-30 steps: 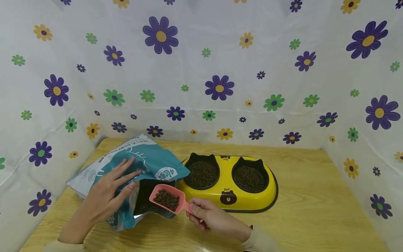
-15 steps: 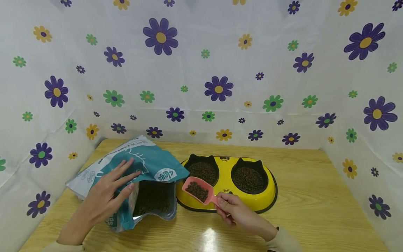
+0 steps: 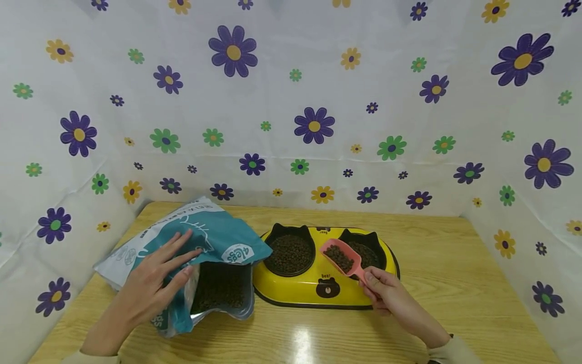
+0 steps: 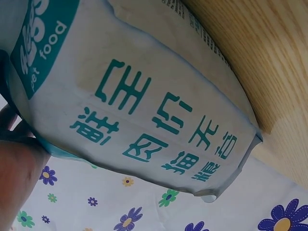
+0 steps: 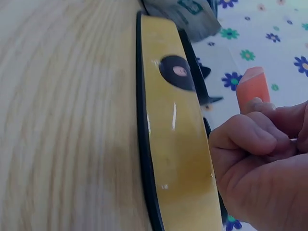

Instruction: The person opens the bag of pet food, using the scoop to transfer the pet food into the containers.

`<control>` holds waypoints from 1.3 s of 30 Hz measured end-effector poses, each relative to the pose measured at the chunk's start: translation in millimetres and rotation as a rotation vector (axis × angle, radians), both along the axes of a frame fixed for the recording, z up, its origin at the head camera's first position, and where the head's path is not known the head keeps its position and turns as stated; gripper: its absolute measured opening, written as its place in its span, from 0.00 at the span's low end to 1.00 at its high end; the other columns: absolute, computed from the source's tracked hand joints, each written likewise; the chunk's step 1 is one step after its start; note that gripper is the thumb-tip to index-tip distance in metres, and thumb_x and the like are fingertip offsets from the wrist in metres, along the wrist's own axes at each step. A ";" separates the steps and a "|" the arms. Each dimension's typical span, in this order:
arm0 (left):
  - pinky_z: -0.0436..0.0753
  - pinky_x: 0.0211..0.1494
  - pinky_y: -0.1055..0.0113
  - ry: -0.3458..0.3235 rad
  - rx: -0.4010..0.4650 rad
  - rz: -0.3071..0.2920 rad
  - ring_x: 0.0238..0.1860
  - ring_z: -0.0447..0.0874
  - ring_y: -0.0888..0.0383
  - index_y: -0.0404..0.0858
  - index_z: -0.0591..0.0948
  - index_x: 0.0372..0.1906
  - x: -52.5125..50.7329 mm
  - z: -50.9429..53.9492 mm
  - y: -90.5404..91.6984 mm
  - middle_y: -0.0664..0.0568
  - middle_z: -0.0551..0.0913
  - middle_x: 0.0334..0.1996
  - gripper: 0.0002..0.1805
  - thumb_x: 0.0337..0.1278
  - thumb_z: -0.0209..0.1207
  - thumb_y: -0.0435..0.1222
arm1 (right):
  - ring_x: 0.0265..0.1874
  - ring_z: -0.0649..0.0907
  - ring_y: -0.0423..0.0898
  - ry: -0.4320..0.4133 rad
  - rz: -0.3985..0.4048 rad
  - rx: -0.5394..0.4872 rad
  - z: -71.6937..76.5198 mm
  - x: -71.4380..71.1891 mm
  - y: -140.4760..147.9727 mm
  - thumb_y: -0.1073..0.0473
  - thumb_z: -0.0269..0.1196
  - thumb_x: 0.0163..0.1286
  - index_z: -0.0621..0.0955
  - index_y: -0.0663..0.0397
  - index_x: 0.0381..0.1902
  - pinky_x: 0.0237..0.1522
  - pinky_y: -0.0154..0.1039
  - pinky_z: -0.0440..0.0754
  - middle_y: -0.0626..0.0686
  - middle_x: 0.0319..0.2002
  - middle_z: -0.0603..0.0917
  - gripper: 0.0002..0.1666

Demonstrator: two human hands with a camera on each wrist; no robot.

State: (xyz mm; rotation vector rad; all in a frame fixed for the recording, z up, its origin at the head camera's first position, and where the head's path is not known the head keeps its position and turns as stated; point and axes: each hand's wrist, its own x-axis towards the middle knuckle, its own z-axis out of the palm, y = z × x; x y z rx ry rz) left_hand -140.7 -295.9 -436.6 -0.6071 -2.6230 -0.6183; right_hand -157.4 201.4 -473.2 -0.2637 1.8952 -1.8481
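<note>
My right hand point(image 3: 393, 298) holds a pink scoop point(image 3: 356, 266) by its handle. Brown kibble point(image 3: 339, 259) lies in the scoop, which hangs above the yellow double feeder point(image 3: 291, 287), at the left edge of the right black cat-eared bowl point(image 3: 379, 241). Kibble also fills much of the left black bowl point(image 3: 278, 233). On the left, my left hand point(image 3: 152, 285) rests on a blue and white pet food bag point(image 3: 227, 237), fingers lying extended over it. The bag lies on its side with its mouth toward the feeder. In the right wrist view, part of the scoop point(image 5: 253, 89) shows beyond my curled fingers.
Below the bag's mouth, a clear-rimmed container point(image 3: 247, 303) with kibble inside is partly covered. Everything stands on a wooden table point(image 3: 436, 263). A white flowered cloth point(image 3: 273, 101) closes off the back and both sides.
My right hand has carried the loaded scoop rightward from the bag's mouth, past the left bowl, to the right bowl. My left hand has stayed on the bag.
</note>
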 end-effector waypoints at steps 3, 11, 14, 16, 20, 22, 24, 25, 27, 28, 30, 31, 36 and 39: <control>0.67 0.65 0.29 -0.004 0.001 -0.003 0.80 0.60 0.41 0.52 0.81 0.67 0.3 0.3 -0.5 0.53 0.64 0.79 0.22 0.71 0.59 0.40 | 0.15 0.54 0.41 0.022 -0.043 0.036 2.3 -1.1 10.5 0.46 0.43 0.85 0.68 0.56 0.37 0.19 0.37 0.52 0.47 0.25 0.66 0.21; 0.67 0.65 0.29 -0.009 0.011 -0.006 0.80 0.59 0.40 0.51 0.81 0.67 1.0 -0.3 -0.6 0.52 0.65 0.79 0.22 0.71 0.59 0.40 | 0.15 0.57 0.39 0.095 -0.277 0.274 7.2 -3.1 22.4 0.53 0.43 0.86 0.72 0.68 0.44 0.18 0.30 0.58 0.49 0.23 0.65 0.21; 0.67 0.65 0.29 -0.007 0.009 -0.004 0.80 0.59 0.40 0.51 0.81 0.67 1.0 -0.2 -0.4 0.52 0.65 0.79 0.22 0.70 0.59 0.40 | 0.14 0.60 0.39 0.162 -0.300 0.367 5.8 -3.9 25.5 0.54 0.44 0.86 0.75 0.67 0.44 0.17 0.32 0.61 0.50 0.24 0.68 0.20; 0.67 0.65 0.29 -0.004 0.009 -0.003 0.80 0.59 0.41 0.51 0.81 0.67 0.9 -0.1 -0.2 0.52 0.65 0.79 0.22 0.70 0.59 0.40 | 0.15 0.63 0.39 0.209 -0.315 0.431 4.7 -4.4 27.3 0.54 0.46 0.85 0.76 0.65 0.46 0.19 0.33 0.64 0.51 0.26 0.70 0.20; 0.67 0.65 0.29 0.000 0.002 0.000 0.80 0.59 0.42 0.51 0.81 0.67 0.6 0.0 0.0 0.53 0.65 0.79 0.22 0.70 0.59 0.40 | 0.24 0.70 0.40 0.324 -0.344 0.588 1.6 -4.2 30.5 0.54 0.49 0.84 0.80 0.63 0.49 0.27 0.34 0.70 0.54 0.32 0.78 0.19; 0.67 0.65 0.29 0.001 -0.001 0.001 0.80 0.59 0.43 0.51 0.81 0.67 0.4 0.0 0.0 0.53 0.65 0.79 0.22 0.70 0.59 0.40 | 0.27 0.71 0.41 0.381 -0.352 0.655 0.4 -4.3 31.8 0.55 0.50 0.84 0.81 0.63 0.50 0.30 0.34 0.70 0.54 0.33 0.80 0.18; 0.67 0.65 0.29 0.000 0.000 0.001 0.80 0.59 0.43 0.51 0.81 0.67 0.4 0.1 -0.1 0.53 0.65 0.79 0.22 0.70 0.59 0.40 | 0.25 0.71 0.41 0.451 -0.354 0.719 -0.8 -5.0 32.9 0.56 0.50 0.84 0.82 0.62 0.48 0.29 0.34 0.70 0.53 0.31 0.80 0.17; 0.67 0.65 0.29 -0.002 0.000 0.002 0.80 0.59 0.43 0.51 0.81 0.67 0.4 0.2 -0.2 0.53 0.65 0.79 0.22 0.70 0.59 0.40 | 0.24 0.70 0.40 0.485 -0.354 0.739 -1.4 -5.4 33.4 0.56 0.51 0.83 0.82 0.61 0.47 0.27 0.33 0.69 0.52 0.29 0.79 0.16; 0.67 0.65 0.29 -0.002 0.001 0.002 0.80 0.59 0.43 0.51 0.81 0.67 0.3 0.5 -0.3 0.53 0.65 0.79 0.22 0.70 0.59 0.40 | 0.20 0.67 0.39 0.560 -0.360 0.770 -3.0 -6.3 34.2 0.58 0.52 0.83 0.81 0.61 0.44 0.24 0.33 0.67 0.50 0.24 0.75 0.14; 0.67 0.65 0.29 -0.002 0.001 0.003 0.80 0.59 0.43 0.51 0.81 0.67 0.3 0.7 -0.3 0.53 0.65 0.79 0.22 0.70 0.59 0.40 | 0.18 0.66 0.37 0.605 -0.365 0.787 -3.9 -6.7 34.4 0.59 0.53 0.82 0.81 0.61 0.42 0.23 0.32 0.66 0.48 0.22 0.73 0.13; 0.67 0.66 0.29 -0.005 0.003 0.004 0.80 0.59 0.43 0.52 0.81 0.67 0.3 1.0 -0.4 0.53 0.64 0.79 0.22 0.70 0.59 0.41 | 0.16 0.63 0.36 0.679 -0.376 0.807 -5.9 -7.1 34.8 0.60 0.54 0.81 0.81 0.60 0.40 0.21 0.32 0.64 0.46 0.19 0.70 0.12; 0.67 0.66 0.29 -0.005 0.003 0.004 0.80 0.58 0.43 0.52 0.81 0.67 0.3 1.2 -0.4 0.54 0.64 0.79 0.22 0.71 0.59 0.41 | 0.15 0.62 0.35 0.717 -0.383 0.816 -7.0 -7.1 34.8 0.61 0.55 0.80 0.81 0.60 0.39 0.20 0.31 0.63 0.45 0.18 0.69 0.11; 0.67 0.65 0.29 -0.009 0.002 0.006 0.80 0.59 0.42 0.51 0.81 0.67 0.6 1.3 -0.5 0.53 0.64 0.79 0.22 0.71 0.59 0.41 | 0.14 0.60 0.32 0.872 -0.388 0.840 -11.3 -7.3 34.9 0.64 0.59 0.76 0.81 0.59 0.37 0.19 0.30 0.62 0.43 0.16 0.68 0.07; 0.67 0.66 0.29 -0.007 0.001 0.001 0.80 0.59 0.43 0.51 0.81 0.67 0.4 0.9 -0.4 0.53 0.65 0.79 0.22 0.71 0.59 0.40 | 0.15 0.61 0.31 0.907 -0.378 0.862 -12.1 -6.6 34.8 0.65 0.61 0.75 0.81 0.59 0.35 0.19 0.29 0.62 0.43 0.17 0.69 0.05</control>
